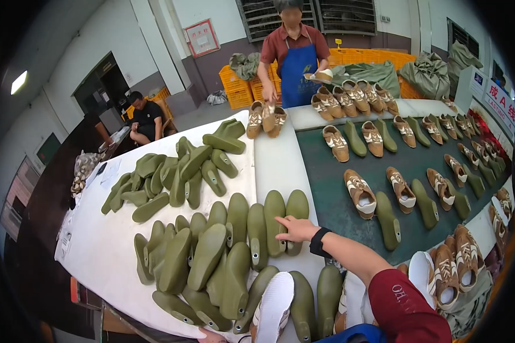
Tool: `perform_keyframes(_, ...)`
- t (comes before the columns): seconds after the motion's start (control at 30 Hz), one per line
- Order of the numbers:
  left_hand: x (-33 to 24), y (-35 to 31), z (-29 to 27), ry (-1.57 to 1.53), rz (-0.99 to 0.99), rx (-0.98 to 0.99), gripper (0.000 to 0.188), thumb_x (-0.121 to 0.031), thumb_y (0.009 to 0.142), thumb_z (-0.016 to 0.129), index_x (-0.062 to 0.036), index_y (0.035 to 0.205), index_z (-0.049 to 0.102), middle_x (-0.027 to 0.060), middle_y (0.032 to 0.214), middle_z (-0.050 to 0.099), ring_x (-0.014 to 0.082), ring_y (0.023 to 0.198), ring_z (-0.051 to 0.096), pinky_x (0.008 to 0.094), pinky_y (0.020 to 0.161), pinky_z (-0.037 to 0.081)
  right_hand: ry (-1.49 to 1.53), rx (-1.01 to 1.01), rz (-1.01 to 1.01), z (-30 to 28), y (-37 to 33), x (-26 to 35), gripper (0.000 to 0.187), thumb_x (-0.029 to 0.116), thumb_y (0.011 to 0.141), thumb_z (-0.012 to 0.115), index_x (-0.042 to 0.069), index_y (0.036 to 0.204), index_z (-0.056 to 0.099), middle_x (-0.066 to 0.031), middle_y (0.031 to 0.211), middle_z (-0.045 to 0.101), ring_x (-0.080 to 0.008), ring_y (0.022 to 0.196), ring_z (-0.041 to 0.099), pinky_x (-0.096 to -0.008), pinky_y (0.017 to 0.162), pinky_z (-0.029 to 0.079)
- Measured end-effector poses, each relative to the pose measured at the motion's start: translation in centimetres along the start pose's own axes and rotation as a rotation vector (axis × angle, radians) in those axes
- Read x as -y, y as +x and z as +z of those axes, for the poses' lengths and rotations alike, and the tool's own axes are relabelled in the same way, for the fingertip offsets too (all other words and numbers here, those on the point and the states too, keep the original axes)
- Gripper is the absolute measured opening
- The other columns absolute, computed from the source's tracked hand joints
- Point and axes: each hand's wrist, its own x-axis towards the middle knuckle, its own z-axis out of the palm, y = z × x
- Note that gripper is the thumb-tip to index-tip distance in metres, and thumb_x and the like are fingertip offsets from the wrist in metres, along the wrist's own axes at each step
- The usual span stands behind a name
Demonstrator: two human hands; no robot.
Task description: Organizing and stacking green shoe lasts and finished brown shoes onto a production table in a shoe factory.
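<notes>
Work looked partway along, by my judgement. On the dark green belt [326, 183], brown shoes stood in rows with green lasts among them; at its near left corner a brown shoe [359, 194] sat just beside a bare last [388, 222]. That much seemed laid out. Plenty seemed left: on the white tabletop [120, 240] left of the belt lay a near spread of lasts [209, 257] and a farther heap [197, 163]. More shoes [466, 257] were off the belt's near right side. Worker's right hand [299, 228] was left of the belt, index finger outstretched, loosely spread, apparently touching one lying last [274, 214], nothing lifted. Left hand [212, 336], left of the belt, showed only partly; could not tell its grip. Beyond the belt's far left corner, a co-worker [297, 66] had one hand at some shoes [269, 120].
</notes>
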Motion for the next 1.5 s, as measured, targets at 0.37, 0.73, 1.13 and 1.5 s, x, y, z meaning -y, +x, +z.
perform_keyframes(0.37, 0.6, 0.4, -0.3, -0.01, 0.03, 0.043, 0.086, -0.065, 0.077, 0.045, 0.0057, 0.125, 0.034, 0.031, 0.115, 0.048, 0.0417, 0.104, 0.049, 0.0418, 0.089, 0.04, 0.283, -0.309, 0.016, 2.9, 1.5, -2.6, 0.03, 0.025, 0.082, 0.044, 0.012, 0.108, 0.055, -0.0071, 0.121, 0.049, -0.0305, 0.1, 0.054, -0.0418, 0.086, 0.041)
perform_keyframes(0.73, -0.1, 0.1, 0.0, -0.037, 0.005, -0.002, 0.081, -0.065, 0.077, 0.045, 0.0031, 0.121, 0.041, 0.0305, 0.109, 0.052, 0.0422, 0.1, 0.051, 0.0448, 0.086, 0.041, -0.132, -0.302, 0.505, 0.9, 1.7, -3.2, 0.037, 0.012, 0.073, 0.054, 0.016, 0.11, 0.055, -0.0166, 0.103, 0.057, -0.0272, 0.087, 0.061, -0.0388, 0.074, 0.049)
perform_keyframes(1.13, 0.5, 0.7, -1.0, 0.064, 0.08, 0.157, 0.062, -0.049, 0.086, 0.042, 0.0046, 0.115, 0.05, 0.0272, 0.107, 0.055, 0.0372, 0.097, 0.055, 0.0424, 0.086, 0.043, -0.149, -0.312, 0.376, 1.2, -1.0, -4.5, 0.033, 0.01, 0.074, 0.055, 0.014, 0.107, 0.056, -0.0101, 0.082, 0.065, -0.0262, 0.08, 0.063, -0.0375, 0.065, 0.05)
perform_keyframes(1.5, 8.5, 10.0, 6.7, 0.241, 0.076, 0.102, 0.064, -0.049, 0.086, 0.041, 0.006, 0.118, 0.045, 0.0287, 0.11, 0.052, 0.0395, 0.102, 0.053, 0.0417, 0.088, 0.042, -0.116, -0.195, 0.446, 2.5, -6.0, -10.5, 0.056, 0.019, 0.071, 0.06, 0.022, 0.125, 0.046, -0.0115, 0.093, 0.064, -0.0266, 0.086, 0.062, -0.0385, 0.072, 0.049)
